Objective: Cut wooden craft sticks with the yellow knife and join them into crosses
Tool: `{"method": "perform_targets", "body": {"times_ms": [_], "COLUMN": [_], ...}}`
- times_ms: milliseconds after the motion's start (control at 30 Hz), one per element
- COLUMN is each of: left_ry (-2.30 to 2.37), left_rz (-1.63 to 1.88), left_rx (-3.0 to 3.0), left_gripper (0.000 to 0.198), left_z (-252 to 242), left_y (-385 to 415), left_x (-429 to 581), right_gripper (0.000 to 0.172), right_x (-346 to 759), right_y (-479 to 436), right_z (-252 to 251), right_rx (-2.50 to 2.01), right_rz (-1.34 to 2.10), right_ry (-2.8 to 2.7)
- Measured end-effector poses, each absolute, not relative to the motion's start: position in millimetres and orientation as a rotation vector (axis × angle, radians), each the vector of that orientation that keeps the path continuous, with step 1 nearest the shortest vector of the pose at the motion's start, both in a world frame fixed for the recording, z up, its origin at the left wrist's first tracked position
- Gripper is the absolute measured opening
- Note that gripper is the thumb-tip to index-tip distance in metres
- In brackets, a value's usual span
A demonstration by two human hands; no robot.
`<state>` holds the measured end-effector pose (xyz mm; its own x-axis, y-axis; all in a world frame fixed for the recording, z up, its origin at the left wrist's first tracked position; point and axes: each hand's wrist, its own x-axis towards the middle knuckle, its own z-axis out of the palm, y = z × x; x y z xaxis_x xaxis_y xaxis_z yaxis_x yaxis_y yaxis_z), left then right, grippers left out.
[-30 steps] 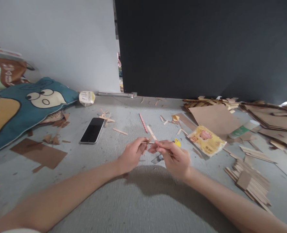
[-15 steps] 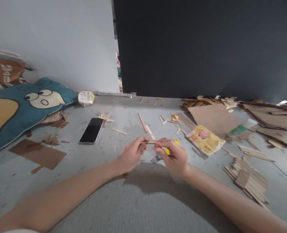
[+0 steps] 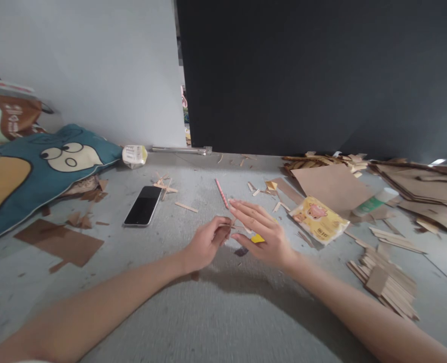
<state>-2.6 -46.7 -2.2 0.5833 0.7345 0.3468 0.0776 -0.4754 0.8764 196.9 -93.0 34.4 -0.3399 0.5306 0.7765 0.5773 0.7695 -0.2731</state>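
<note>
My left hand (image 3: 205, 243) is closed in a pinch on a thin wooden stick (image 3: 226, 225) just above the grey floor. My right hand (image 3: 260, 231) is right beside it, fingers stretched out and spread toward the left. A small yellow piece (image 3: 257, 238) shows under its palm; whether the hand holds it is unclear. A pink-striped pencil (image 3: 221, 192) lies just beyond the fingertips.
A black phone (image 3: 143, 205) lies to the left, near a blue cartoon cushion (image 3: 38, 169) and brown card scraps (image 3: 59, 244). A yellow tissue pack (image 3: 319, 219), cardboard sheets (image 3: 333, 185) and a pile of wooden sticks (image 3: 388, 283) are on the right. A dark wall stands behind.
My right hand has let go of its pinch and spread its fingers open, lifting slightly. The left hand keeps its pinch on the stick.
</note>
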Motion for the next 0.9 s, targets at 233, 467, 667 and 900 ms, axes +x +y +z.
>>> {"method": "perform_targets", "body": {"times_ms": [233,467,667,900], "left_ry": [0.674,0.659,0.669,0.624], "left_rz": [0.89,0.866,0.851,0.899], "left_rx": [1.885,1.882,1.893,1.834], "left_gripper": [0.036,0.039,0.041,0.042], "left_z": [-2,2,4,5], "left_y": [-47,-47,-47,-46], "left_x": [-1,-1,-1,0], "right_gripper": [0.059,0.062,0.062,0.064], "right_x": [191,191,194,194], "right_y": [-96,-97,-95,-94], "right_z": [29,20,21,15], "right_rx": [-0.863,-0.909,-0.841,-0.85], "right_rz": [-0.049,-0.063,-0.11,-0.156], "right_ry": [-1.946,-1.97,-2.033,-2.12]}}
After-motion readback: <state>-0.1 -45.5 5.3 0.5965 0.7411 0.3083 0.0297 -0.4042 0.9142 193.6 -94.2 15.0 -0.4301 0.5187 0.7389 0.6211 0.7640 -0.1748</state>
